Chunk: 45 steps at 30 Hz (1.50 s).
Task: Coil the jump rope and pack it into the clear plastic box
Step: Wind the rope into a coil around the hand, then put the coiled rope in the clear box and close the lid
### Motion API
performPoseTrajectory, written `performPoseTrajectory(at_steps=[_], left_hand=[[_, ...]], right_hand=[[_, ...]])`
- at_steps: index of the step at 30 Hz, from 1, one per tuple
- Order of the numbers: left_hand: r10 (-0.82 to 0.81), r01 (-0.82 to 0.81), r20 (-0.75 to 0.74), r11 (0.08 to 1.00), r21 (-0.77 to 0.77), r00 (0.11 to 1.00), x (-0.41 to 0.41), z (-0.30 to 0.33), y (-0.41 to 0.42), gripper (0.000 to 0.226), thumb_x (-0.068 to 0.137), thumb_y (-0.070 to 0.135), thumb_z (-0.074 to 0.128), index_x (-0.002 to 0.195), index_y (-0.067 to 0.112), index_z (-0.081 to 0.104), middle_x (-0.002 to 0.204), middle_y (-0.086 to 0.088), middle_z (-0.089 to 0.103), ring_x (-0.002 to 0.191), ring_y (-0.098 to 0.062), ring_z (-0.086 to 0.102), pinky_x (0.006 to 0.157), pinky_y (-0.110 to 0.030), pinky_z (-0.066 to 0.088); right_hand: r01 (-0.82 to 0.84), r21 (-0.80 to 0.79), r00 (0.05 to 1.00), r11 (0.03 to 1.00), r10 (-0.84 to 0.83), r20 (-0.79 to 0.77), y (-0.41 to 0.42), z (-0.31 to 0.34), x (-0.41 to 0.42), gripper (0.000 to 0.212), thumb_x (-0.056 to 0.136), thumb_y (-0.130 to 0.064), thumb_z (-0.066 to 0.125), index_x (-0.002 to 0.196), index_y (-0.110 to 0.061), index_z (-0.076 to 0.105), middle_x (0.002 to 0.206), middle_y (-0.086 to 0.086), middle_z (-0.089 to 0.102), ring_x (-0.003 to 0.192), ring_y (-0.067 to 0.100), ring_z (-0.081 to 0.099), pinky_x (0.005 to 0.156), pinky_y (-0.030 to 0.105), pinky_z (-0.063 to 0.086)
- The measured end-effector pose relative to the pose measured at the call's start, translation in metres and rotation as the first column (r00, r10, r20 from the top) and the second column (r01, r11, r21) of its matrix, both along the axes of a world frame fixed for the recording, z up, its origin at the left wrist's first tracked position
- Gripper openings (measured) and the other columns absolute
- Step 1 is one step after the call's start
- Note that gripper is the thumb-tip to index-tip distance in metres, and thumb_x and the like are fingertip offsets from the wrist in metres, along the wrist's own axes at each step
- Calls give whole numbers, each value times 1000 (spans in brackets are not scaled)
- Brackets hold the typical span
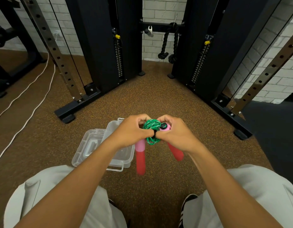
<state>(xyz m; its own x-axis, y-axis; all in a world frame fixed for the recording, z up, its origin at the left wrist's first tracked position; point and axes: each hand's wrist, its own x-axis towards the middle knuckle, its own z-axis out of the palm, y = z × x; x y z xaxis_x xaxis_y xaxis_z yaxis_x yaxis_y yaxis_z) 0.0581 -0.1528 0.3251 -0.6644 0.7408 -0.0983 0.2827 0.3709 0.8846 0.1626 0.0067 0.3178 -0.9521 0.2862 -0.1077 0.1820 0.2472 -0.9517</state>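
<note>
Gym floor, brown speckled rubber [150, 96], cable machine [101, 46] behind. Both hands are up front: left hand [131, 129] and right hand [177, 131] have fingers curled tight around the bunched green jump rope [151, 130], red-pink handles [140, 157] dangling below. Clear plastic box [124, 155] sits open on the floor under the left forearm, lid [86, 145] beside it.

The left hand [131, 130] and forearm are covering much of the clear plastic box [124, 159] below them. Both hands are hiding parts of the green rope bundle [151, 129]. The red handle [140, 159] hanging under the left hand is blurring.
</note>
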Motion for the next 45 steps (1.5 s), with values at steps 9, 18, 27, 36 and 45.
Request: performPoseTrajectory(at_steps=[9, 18, 27, 36, 45], left_hand=[[28, -25, 152, 1000, -16, 988, -15, 12, -13, 14, 86, 15, 77, 100, 17, 74, 100, -4, 77, 87, -17, 71, 74, -32, 58], [185, -209, 317, 977, 43, 930, -33, 17, -16, 20, 86, 8, 73, 106, 8, 73, 111, -18, 76, 92, -27, 70, 97, -59, 53], [169, -166, 263, 986, -36, 950, -53, 13, -21, 22, 85, 11, 75, 107, 8, 73, 109, -12, 77, 99, -23, 71, 90, -42, 57], [133, -92, 266, 982, -162, 955, -88, -14, -24, 20, 85, 15, 77, 101, 27, 74, 108, 1, 79, 100, -12, 72, 67, -23, 54], [121, -43, 274, 960, -276, 954, -147, -68, -35, 28, 88, 12, 77, 114, 15, 65, 111, -9, 76, 105, -23, 74, 91, -43, 60]], right_hand=[[-108, -343, 990, 933, 131, 43, -1, -3, 2, 32, 89, -7, 76, 119, -4, 65, 109, 14, 73, 85, 16, 71, 75, 27, 62], [-172, -689, 930, 704, 347, 123, -30, -39, -1, 58, 88, -37, 69, 136, -9, 56, 132, 13, 69, 126, 29, 64, 108, 47, 51], [-163, -641, 920, 750, 351, 177, -51, -70, -9, 39, 97, -16, 65, 135, -7, 60, 130, 15, 71, 119, 32, 68, 110, 49, 50], [-18, -610, 944, 792, 214, 250, -66, -109, -36, 32, 92, -19, 73, 122, -9, 68, 121, 14, 75, 110, 26, 71, 103, 46, 54], [82, -601, 938, 795, 141, 315, -93, -161, -82, 23, 89, -17, 76, 112, -19, 74, 113, 6, 78, 113, 23, 70, 111, 52, 47]])
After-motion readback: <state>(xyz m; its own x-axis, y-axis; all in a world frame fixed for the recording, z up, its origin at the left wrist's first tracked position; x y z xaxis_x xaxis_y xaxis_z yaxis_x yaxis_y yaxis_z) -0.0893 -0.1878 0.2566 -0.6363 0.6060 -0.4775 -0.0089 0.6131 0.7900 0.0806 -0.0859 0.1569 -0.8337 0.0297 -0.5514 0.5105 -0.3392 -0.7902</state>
